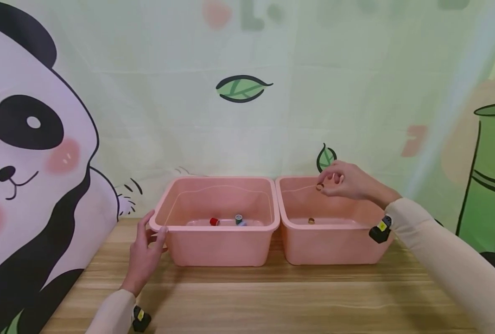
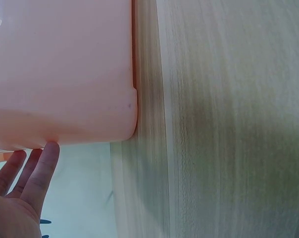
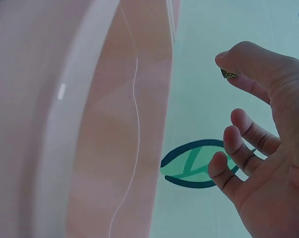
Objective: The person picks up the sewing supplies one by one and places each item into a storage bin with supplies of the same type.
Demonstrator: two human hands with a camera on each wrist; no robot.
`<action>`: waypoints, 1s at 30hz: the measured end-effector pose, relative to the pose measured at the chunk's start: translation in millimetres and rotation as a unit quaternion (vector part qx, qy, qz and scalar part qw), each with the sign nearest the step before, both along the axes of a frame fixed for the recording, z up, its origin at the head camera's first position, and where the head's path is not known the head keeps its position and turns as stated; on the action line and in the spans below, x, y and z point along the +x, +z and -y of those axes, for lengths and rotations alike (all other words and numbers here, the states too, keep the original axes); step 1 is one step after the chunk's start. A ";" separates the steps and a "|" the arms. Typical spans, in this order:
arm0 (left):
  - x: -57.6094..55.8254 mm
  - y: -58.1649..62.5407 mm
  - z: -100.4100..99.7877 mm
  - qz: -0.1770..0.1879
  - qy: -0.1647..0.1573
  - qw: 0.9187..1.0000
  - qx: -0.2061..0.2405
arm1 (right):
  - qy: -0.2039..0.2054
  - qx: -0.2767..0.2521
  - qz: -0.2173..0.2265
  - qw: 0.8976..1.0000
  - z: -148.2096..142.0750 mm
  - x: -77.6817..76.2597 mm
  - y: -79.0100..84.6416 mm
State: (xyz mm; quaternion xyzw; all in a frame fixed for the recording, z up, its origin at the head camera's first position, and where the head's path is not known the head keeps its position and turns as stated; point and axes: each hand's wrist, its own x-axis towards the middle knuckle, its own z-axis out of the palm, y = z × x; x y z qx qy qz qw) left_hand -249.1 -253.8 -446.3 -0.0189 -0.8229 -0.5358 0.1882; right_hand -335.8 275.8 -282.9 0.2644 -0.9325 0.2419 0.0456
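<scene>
My right hand (image 1: 347,182) is raised over the right pink bin (image 1: 335,246), pinching a small gold-coloured ring (image 1: 320,187) between thumb and forefinger. In the right wrist view the ring (image 3: 228,74) shows a patterned dark-gold edge, and the other fingers (image 3: 233,139) are loosely bent. A similar gold ring (image 1: 311,221) lies on that bin's floor. My left hand (image 1: 145,255) rests against the front left corner of the left pink bin (image 1: 218,248). Its fairly straight fingers (image 2: 43,171) touch the outer wall.
Inside the left bin lie a small red cylinder (image 1: 214,221), a dark green one with a pale end (image 1: 238,218) and a light blue piece (image 1: 242,223). Both bins stand side by side on a wooden table (image 1: 272,301), before a backdrop (image 1: 168,102) printed with a panda.
</scene>
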 end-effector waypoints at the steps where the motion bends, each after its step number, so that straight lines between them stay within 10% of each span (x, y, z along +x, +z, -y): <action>1: -0.1 0.1 0.1 0.000 0.000 1.000 0.000 | -0.004 0.001 0.000 1.000 -0.5 -2.0 -0.1; 30: -4.0 -4.7 3.4 0.004 0.002 1.000 0.001 | -0.061 0.025 0.011 0.998 -14.9 -34.4 1.7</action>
